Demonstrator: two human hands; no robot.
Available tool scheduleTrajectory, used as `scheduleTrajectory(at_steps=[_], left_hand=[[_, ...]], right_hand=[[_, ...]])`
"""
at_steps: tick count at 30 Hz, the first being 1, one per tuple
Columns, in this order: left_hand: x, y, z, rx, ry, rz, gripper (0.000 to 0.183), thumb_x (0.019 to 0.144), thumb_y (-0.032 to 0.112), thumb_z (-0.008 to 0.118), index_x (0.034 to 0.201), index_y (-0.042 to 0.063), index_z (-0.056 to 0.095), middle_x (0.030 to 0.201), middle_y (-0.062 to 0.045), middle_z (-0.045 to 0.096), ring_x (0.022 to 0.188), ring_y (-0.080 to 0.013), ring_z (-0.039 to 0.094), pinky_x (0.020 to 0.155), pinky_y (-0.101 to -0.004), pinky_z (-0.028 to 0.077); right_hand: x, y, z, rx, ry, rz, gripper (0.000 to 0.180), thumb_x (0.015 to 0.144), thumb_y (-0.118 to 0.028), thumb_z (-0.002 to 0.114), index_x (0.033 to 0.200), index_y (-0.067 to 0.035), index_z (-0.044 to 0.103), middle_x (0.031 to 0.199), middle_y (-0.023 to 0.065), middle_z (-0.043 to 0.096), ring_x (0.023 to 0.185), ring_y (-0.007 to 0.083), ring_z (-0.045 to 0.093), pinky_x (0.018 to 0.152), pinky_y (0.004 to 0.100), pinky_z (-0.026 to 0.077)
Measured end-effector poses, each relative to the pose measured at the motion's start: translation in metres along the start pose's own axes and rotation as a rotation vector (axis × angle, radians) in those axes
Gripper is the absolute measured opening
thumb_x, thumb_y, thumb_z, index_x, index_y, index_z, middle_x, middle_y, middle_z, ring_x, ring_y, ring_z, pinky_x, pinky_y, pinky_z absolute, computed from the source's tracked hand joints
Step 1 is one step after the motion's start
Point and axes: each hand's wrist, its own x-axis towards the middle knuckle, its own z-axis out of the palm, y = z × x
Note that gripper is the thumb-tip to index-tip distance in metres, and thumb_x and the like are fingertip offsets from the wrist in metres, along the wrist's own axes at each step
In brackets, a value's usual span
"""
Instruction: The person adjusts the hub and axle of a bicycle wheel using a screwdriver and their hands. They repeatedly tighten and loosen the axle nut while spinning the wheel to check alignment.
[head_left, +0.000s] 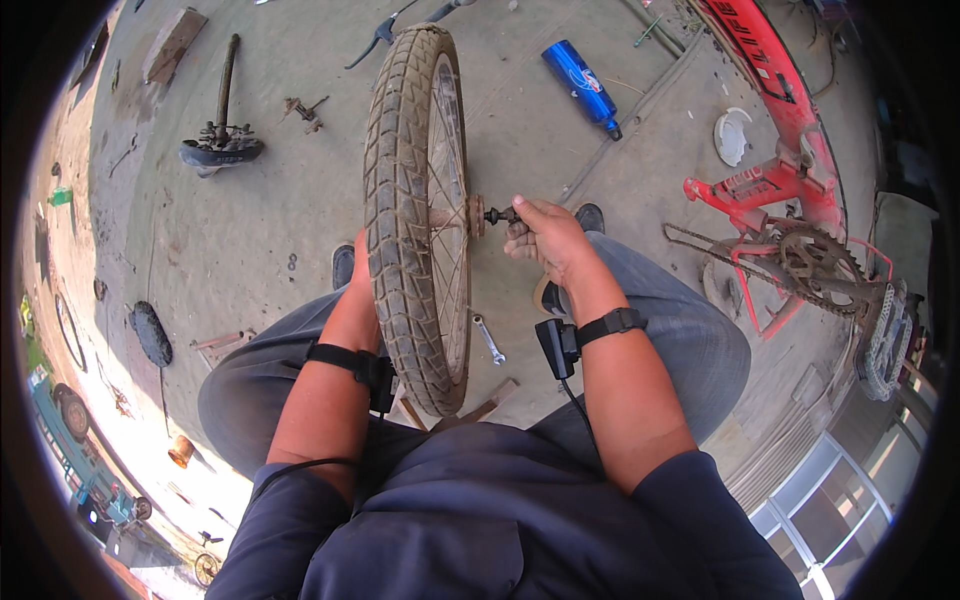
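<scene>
A bicycle wheel with a muddy knobby tyre (401, 202) stands upright between my knees, its spokes and rusty hub (475, 216) facing right. From the hub a dark threaded axle (493, 217) sticks out. My right hand (551, 236) pinches the outer end of this axle between thumb and fingers; whether a nut is in the grip is hidden. On the wheel's far left side, my left hand (362, 259) is mostly covered by the tyre, so its fingers do not show. A combination wrench (489, 340) lies on the concrete floor just right of the wheel's lower part.
A blue bottle (581, 86) lies ahead. To the right is a red bicycle frame (802, 150) with chainring (819, 259) and hanging chain. A saddle on its post (222, 146), a brake lever (381, 34) and a brick (174, 45) lie at left and ahead.
</scene>
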Motion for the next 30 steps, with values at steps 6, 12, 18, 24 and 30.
scheduleTrajectory(at_steps=[6,12,18,24,30], left_hand=[[0.003,-0.011,0.0,-0.187,0.007,-0.056,0.035,0.102,0.027,0.044,0.107,0.002,0.068,0.078,-0.007,0.065,0.061,-0.0172,0.061,0.053,-0.0324,0.051],[0.012,-0.016,-0.003,-0.358,-0.079,-0.083,0.033,0.101,0.027,0.047,0.107,0.002,0.068,0.08,-0.007,0.066,0.063,-0.0173,0.062,0.054,-0.0328,0.051],[0.003,-0.012,0.008,-0.274,-0.007,0.003,0.028,0.1,0.016,0.045,0.113,-0.001,0.063,0.09,-0.01,0.069,0.07,-0.0202,0.066,0.063,-0.0347,0.056],[0.028,-0.039,0.001,-0.189,0.054,0.113,0.046,0.108,0.034,0.045,0.124,-0.008,0.057,0.108,-0.014,0.069,0.092,-0.02,0.065,0.085,-0.0331,0.053],[0.039,-0.057,-0.005,-0.104,0.065,0.178,0.045,0.108,0.034,0.045,0.118,-0.006,0.062,0.106,-0.01,0.068,0.097,-0.0158,0.058,0.088,-0.0298,0.045]], right_hand=[[0.003,0.006,-0.003,0.031,-0.042,-0.041,0.032,0.1,-0.03,0.064,0.109,0.0,0.06,0.089,0.0078,0.063,0.071,0.0171,0.065,0.064,0.0271,0.054],[0.006,0.011,-0.005,0.0,-0.085,-0.161,0.026,0.1,-0.024,0.064,0.11,0.0,0.061,0.09,0.0046,0.062,0.073,0.015,0.064,0.066,0.0269,0.053],[0.004,0.012,-0.002,-0.238,0.06,-0.226,0.028,0.101,-0.03,0.061,0.105,-0.003,0.062,0.083,0.0027,0.06,0.068,0.0136,0.062,0.062,0.0271,0.049],[0.002,0.009,-0.001,-0.312,0.162,-0.18,0.036,0.1,-0.035,0.059,0.1,0.001,0.063,0.076,0.0047,0.06,0.057,0.0129,0.059,0.053,0.0287,0.047],[0.004,0.007,-0.001,-0.326,0.209,-0.114,0.046,0.099,-0.043,0.058,0.096,0.002,0.064,0.078,0.0062,0.059,0.053,0.0156,0.053,0.051,0.0328,0.045]])
